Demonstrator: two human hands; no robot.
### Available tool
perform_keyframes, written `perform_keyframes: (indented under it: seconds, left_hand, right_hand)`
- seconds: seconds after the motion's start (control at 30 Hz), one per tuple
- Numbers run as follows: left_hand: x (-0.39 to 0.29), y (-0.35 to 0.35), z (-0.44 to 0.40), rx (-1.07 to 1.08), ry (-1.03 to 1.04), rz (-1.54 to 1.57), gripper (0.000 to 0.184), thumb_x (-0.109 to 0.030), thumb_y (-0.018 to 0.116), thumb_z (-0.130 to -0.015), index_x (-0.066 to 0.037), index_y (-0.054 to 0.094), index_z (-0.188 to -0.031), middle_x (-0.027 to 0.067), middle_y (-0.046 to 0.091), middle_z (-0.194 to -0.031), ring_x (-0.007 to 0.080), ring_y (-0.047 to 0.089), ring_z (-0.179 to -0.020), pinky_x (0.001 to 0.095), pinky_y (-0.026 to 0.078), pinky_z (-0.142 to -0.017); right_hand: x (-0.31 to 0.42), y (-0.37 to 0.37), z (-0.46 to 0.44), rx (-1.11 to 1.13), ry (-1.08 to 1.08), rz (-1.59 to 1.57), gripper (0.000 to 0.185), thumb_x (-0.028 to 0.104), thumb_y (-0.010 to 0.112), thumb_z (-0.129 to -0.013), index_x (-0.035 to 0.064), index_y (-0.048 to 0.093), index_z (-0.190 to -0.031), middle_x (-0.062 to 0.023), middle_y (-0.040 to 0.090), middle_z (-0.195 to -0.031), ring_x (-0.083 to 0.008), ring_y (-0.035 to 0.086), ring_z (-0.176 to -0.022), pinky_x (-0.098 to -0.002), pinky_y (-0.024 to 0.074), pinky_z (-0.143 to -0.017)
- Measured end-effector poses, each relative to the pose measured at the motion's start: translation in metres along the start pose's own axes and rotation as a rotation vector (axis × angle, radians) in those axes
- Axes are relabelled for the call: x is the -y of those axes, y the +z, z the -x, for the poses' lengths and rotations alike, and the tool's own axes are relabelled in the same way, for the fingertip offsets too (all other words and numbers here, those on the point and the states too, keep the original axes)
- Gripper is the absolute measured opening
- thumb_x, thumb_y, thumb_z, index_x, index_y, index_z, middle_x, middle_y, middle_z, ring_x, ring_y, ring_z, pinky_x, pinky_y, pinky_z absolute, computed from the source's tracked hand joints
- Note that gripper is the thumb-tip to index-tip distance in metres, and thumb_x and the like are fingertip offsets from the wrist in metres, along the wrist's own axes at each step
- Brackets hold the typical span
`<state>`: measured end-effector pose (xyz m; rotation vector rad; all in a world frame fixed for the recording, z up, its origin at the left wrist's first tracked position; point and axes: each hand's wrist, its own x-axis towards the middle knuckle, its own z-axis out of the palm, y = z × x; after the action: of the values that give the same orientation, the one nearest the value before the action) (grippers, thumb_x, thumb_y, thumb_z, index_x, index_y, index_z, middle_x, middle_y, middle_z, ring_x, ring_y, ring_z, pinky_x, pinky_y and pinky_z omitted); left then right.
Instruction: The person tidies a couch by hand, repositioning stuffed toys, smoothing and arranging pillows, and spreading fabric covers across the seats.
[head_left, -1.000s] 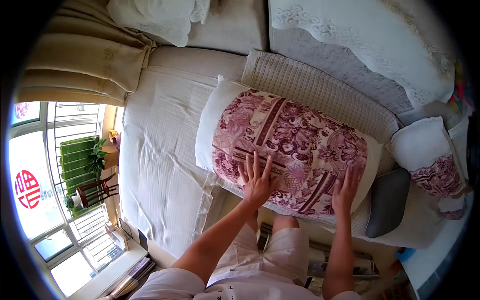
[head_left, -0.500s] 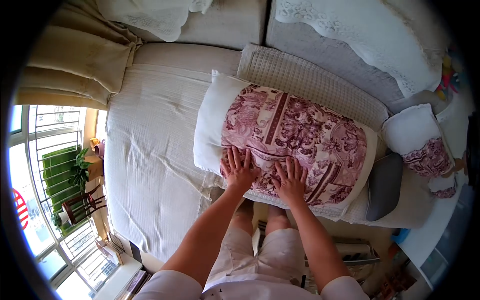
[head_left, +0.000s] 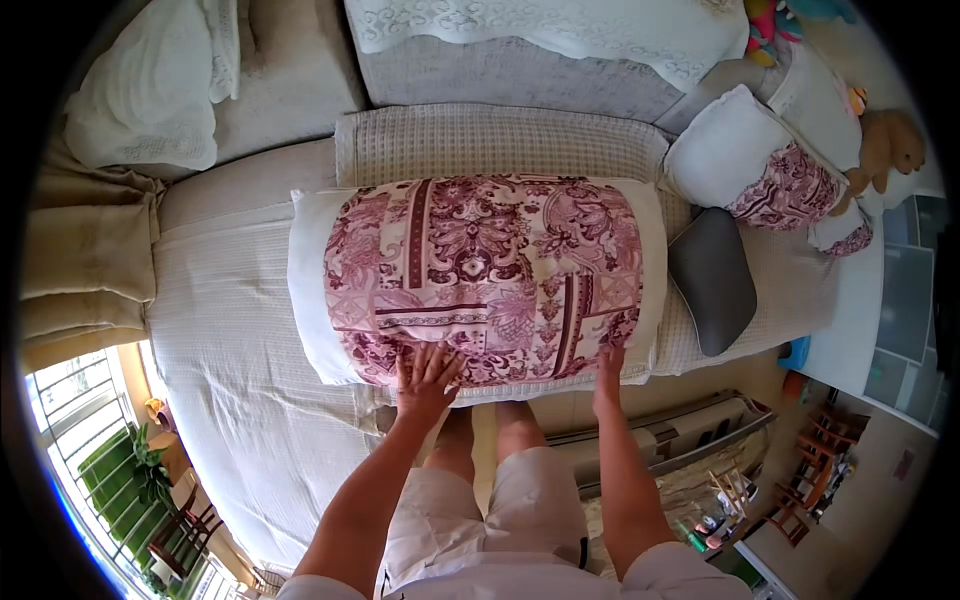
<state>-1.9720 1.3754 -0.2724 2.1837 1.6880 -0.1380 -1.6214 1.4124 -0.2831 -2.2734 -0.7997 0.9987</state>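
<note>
A large plump pillow with a pink and burgundy paisley middle and white ends lies on the sofa in front of me. My left hand rests on its near edge, left of the middle, with the fingers stretched out over the fabric. Toward the near right corner, my right hand touches the same edge, turned side-on with its fingers extended. Neither hand is wrapped round anything. A dark grey cushion leans beside the pillow's right end.
Cream ribbed covers spread over the sofa seat. Smaller white and paisley pillows and a brown plush toy are at the right. Lace covers hang on the backrest. A low table stands behind me on the right.
My view has turned and shifted right, so the pillow now appears straighter and farther left. My right hand has moved from the pillow's top toward its near right edge; the hands are farther apart.
</note>
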Motion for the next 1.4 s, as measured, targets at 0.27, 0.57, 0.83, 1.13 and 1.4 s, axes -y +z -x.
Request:
perform_keyframes:
  seconds: [0.27,0.57,0.83,1.13,1.4]
  left_hand:
    - [0.005,-0.019,-0.010,-0.141,0.062,0.051,0.062,-0.042,0.066,-0.077,-0.031,0.047,-0.135,0.0051,0.031,-0.147,0.0321,0.024,-0.137,0.0645,0.014,-0.106]
    - [0.149,-0.127,-0.088,-0.462,-0.367,0.056,0.054,-0.026,0.054,-0.091,-0.004,0.039,-0.138,0.0144,0.036,-0.141,0.0322,0.030,-0.133,0.0495,0.021,-0.106]
    - [0.171,-0.181,-0.215,0.052,-0.285,0.201,0.096,-0.049,0.070,-0.075,-0.004,0.022,-0.146,0.0153,0.022,-0.152,0.0282,0.013,-0.143,0.0539,0.012,-0.111]
    - [0.142,-0.170,-0.261,0.444,-0.330,0.012,0.116,-0.038,0.086,-0.055,-0.015,0.021,-0.147,0.0093,0.031,-0.148,0.0251,0.023,-0.140,0.0606,0.010,-0.110]
    - [0.148,-0.198,-0.260,0.236,-0.408,0.356,0.061,-0.021,0.087,-0.053,-0.013,0.065,-0.109,0.0120,0.067,-0.104,0.0311,0.060,-0.104,0.0369,0.045,-0.094]
  right_hand:
    - [0.000,-0.040,-0.016,0.057,-0.103,0.300,0.053,0.038,0.052,-0.094,0.0053,0.045,-0.134,-0.0209,0.033,-0.141,-0.0368,0.029,-0.133,-0.0446,0.0259,-0.108]
    - [0.156,-0.051,-0.137,0.091,-0.899,0.432,0.052,0.004,0.068,-0.078,0.0038,0.049,-0.127,-0.0178,0.039,-0.140,-0.0364,0.039,-0.128,-0.0420,0.0356,-0.104]
    - [0.305,0.032,-0.224,0.634,-0.945,1.166,0.110,0.034,0.088,-0.052,0.0080,0.032,-0.143,-0.0145,0.029,-0.148,-0.0298,0.033,-0.135,-0.0476,0.0212,-0.113]
    - [0.279,0.048,-0.215,0.765,-0.954,1.232,0.059,0.039,0.082,-0.058,0.0011,0.060,-0.097,-0.0157,0.065,-0.092,-0.0313,0.061,-0.093,-0.0443,0.0367,-0.092]
    - [0.306,0.002,-0.187,0.717,-1.099,1.110,0.032,0.012,0.067,-0.065,0.0015,0.060,-0.094,-0.0134,0.062,-0.066,-0.0309,0.062,-0.070,-0.0393,0.0407,-0.078]
